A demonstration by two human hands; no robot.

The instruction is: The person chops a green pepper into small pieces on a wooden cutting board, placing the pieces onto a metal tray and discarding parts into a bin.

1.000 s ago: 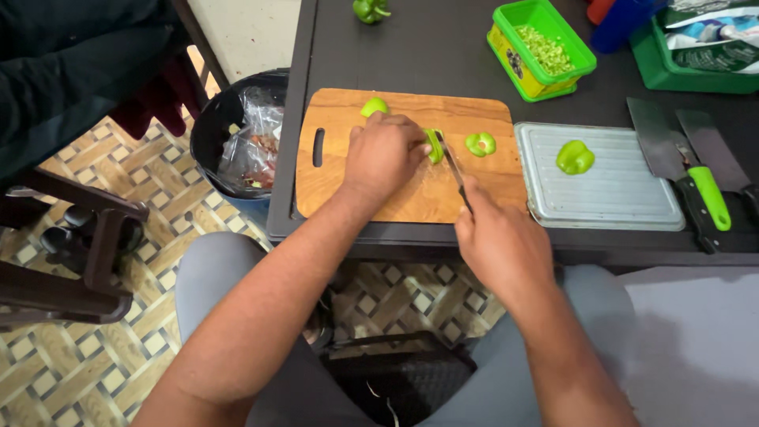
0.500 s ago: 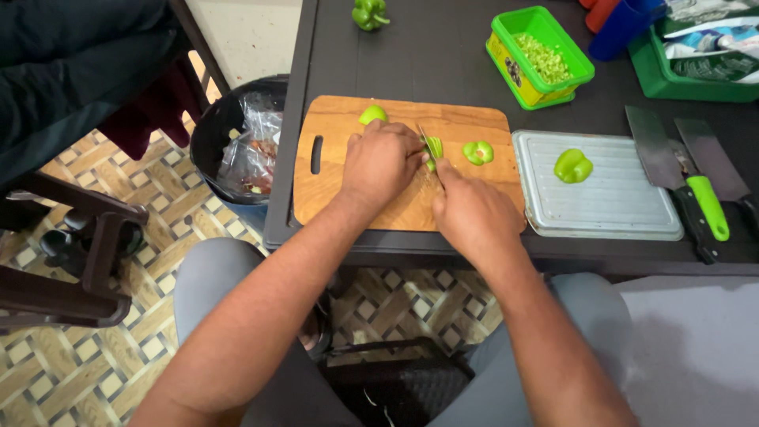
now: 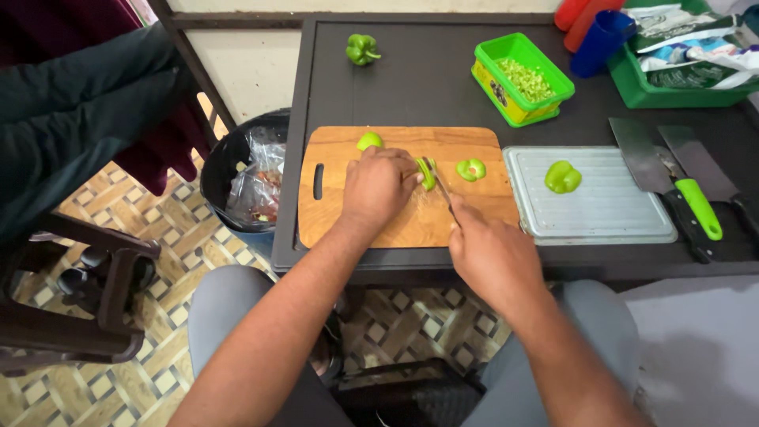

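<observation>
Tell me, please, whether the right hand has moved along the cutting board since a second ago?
Yes. The right hand has shifted left along the wooden cutting board, bringing the knife closer to the left hand.

White-and-green packets (image 3: 696,59) in the green tray (image 3: 672,95), table's far right corner

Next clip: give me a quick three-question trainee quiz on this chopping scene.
1. True or false: the left hand holds a green pepper piece on the wooden cutting board.
2. What does the right hand hold? A) knife B) spoon C) cup
3. Where does the lone pepper half lie?

Key: 1 true. 2 A, a knife. 3 On the grey tray right of the board.
</observation>
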